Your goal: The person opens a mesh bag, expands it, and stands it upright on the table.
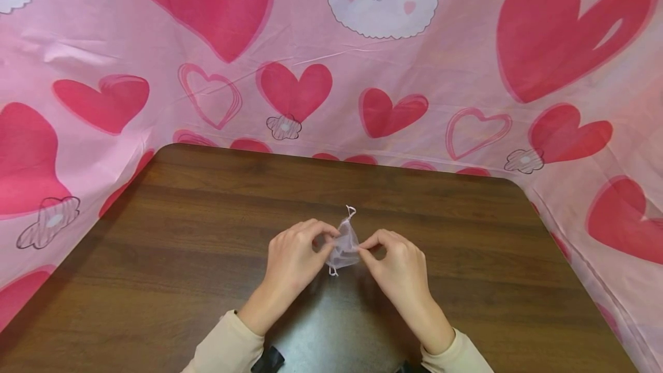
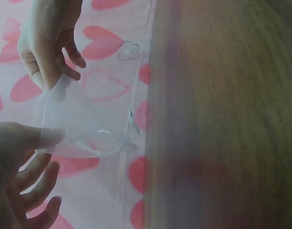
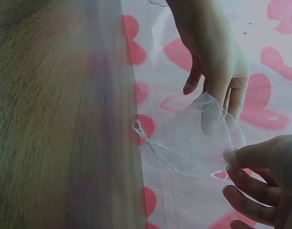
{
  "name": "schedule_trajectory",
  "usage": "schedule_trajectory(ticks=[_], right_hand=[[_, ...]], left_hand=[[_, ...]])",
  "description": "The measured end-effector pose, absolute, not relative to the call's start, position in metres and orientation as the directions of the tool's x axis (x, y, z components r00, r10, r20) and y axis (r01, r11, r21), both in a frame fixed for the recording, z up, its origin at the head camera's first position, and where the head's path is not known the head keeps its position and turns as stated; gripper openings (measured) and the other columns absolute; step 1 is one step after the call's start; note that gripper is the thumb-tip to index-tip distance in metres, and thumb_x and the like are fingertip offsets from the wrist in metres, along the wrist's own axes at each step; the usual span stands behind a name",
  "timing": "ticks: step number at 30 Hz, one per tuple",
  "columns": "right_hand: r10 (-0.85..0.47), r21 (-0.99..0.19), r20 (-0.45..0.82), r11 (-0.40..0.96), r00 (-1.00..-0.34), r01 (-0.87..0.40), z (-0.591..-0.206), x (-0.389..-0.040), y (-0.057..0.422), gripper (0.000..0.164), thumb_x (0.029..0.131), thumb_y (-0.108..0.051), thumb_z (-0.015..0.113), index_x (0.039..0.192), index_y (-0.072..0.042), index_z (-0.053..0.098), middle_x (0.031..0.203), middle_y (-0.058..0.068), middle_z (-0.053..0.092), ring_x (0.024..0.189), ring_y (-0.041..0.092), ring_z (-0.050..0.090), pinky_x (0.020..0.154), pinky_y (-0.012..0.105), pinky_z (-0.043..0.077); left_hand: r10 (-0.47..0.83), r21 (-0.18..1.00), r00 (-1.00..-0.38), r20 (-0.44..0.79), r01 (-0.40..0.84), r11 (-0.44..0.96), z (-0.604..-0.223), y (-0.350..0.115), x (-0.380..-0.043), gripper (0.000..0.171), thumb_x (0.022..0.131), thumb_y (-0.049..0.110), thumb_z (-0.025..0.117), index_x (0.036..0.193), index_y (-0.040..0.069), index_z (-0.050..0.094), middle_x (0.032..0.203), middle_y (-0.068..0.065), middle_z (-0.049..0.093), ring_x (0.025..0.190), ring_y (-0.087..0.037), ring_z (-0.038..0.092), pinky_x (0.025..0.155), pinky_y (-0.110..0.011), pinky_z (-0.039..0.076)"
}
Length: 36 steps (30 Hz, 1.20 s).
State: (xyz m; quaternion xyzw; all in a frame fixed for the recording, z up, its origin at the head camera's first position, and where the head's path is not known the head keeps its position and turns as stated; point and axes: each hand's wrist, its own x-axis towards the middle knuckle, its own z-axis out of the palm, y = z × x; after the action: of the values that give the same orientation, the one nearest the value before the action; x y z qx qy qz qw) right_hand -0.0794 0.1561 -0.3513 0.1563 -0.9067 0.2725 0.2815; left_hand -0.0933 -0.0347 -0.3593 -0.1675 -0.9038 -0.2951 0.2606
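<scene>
A small, sheer white drawstring bag [image 1: 346, 251] is held up between both hands over the middle of the table. One drawstring loop [image 1: 351, 210] sticks up at its far end, and another loop [image 1: 333, 271] hangs at the near side. On the left, my left hand [image 1: 296, 253] pinches the bag's edge with thumb and forefinger. My right hand [image 1: 401, 261] pinches the opposite edge. Both wrist views show fingertips through the thin mesh [image 3: 184, 138], which is spread between the hands. The other fingers stay off the mesh, loosely bent.
Beneath the hands is a dark brown wooden table [image 1: 171, 235] with rounded far corners. A pink cloth [image 1: 311, 33] printed with red hearts hangs behind it and along both sides. Dark straps [image 1: 268, 360] show near the sleeves at the near edge.
</scene>
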Motion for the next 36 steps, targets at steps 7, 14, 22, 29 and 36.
schedule_trajectory(ticks=[7,14,22,29,36], right_hand=[[-0.117,-0.405,0.6,0.809,-0.791,-0.426,-0.3518,-0.0792,0.157,0.025,0.067,-0.007,0.09,0.073,-0.02,0.07,0.072,-0.006,0.07,0.058,0.016,0.063,0.05,0.033,0.044],[-0.125,-0.394,0.611,0.809,-0.782,-0.436,-0.3528,-0.0792,0.1585,0.027,0.067,-0.005,0.09,0.074,-0.021,0.069,0.067,-0.01,0.064,0.056,0.006,0.055,0.051,0.03,0.044],[-0.158,-0.4,0.614,0.782,-0.774,-0.477,-0.3529,-0.0774,0.1578,0.027,0.068,-0.007,0.091,0.078,-0.021,0.071,0.071,-0.012,0.062,0.065,0.003,0.058,0.055,0.028,0.047],[-0.178,-0.45,0.551,0.76,-0.815,-0.47,-0.3518,-0.0755,0.1578,0.02,0.073,-0.016,0.089,0.089,-0.022,0.077,0.075,-0.014,0.065,0.069,0.003,0.061,0.055,0.029,0.045],[-0.169,-0.449,0.545,0.768,-0.821,-0.456,-0.3512,-0.0751,0.1575,0.016,0.075,-0.008,0.086,0.084,-0.02,0.08,0.076,-0.008,0.072,0.07,0.016,0.068,0.052,0.031,0.045]], left_hand=[[0.209,0.441,-0.809,0.549,0.493,0.75,-0.3595,-0.0336,-0.0922,0.023,0.073,0.027,0.089,0.091,0.031,0.075,0.074,0.021,0.058,0.062,0.0,0.051,0.052,-0.024,0.039],[0.254,0.429,-0.783,0.568,0.545,0.72,-0.3603,-0.0327,-0.0918,0.021,0.075,0.036,0.087,0.093,0.03,0.077,0.076,0.021,0.062,0.065,-0.003,0.057,0.053,-0.023,0.041],[0.191,0.429,-0.766,0.614,0.527,0.734,-0.3586,-0.033,-0.0903,0.011,0.076,0.032,0.087,0.081,0.031,0.077,0.072,0.02,0.062,0.062,-0.002,0.053,0.053,-0.024,0.04],[0.113,0.465,-0.771,0.626,0.486,0.74,-0.3585,-0.0328,-0.0892,0.012,0.075,0.026,0.087,0.081,0.029,0.077,0.065,0.015,0.059,0.058,-0.003,0.05,0.051,-0.025,0.038],[0.071,0.46,-0.768,0.637,0.452,0.764,-0.3587,-0.0322,-0.0888,0.015,0.075,0.019,0.085,0.082,0.029,0.076,0.066,0.016,0.059,0.059,-0.003,0.05,0.052,-0.027,0.039]])
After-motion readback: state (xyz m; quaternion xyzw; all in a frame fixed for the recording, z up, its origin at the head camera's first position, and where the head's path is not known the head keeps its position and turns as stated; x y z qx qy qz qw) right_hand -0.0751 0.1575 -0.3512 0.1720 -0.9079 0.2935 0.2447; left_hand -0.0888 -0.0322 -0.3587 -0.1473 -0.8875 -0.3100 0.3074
